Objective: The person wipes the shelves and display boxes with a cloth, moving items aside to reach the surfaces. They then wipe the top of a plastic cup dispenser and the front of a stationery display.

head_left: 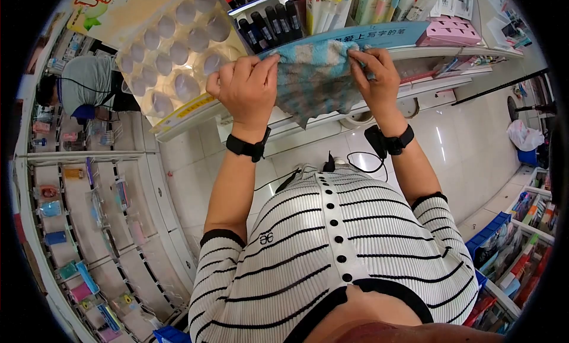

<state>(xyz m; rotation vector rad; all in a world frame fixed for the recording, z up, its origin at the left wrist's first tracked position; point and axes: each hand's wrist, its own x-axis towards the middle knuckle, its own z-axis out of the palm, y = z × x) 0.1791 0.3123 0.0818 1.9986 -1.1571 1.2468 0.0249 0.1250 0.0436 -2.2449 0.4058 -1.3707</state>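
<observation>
Between both hands hangs a blue and grey striped cloth [320,82], held up by its top corners in front of a shelf edge. My left hand [246,94] pinches its left corner between thumb and fingers. At the other corner, my right hand [376,76] grips the fabric with bent fingers. The cloth's lower edge droops to a point over the shelf front. Right behind it runs a blue sign strip [385,33] with Chinese writing. A black band with a small device sits on each wrist.
Black pens [272,26] and boxes of pens [329,8] stand behind the strip. Left of my left hand is a display tray with round clear cups [181,52]. A pink box [447,32] lies right. Another person [89,85] bends at the left shelves; blue bins [489,236] stand right.
</observation>
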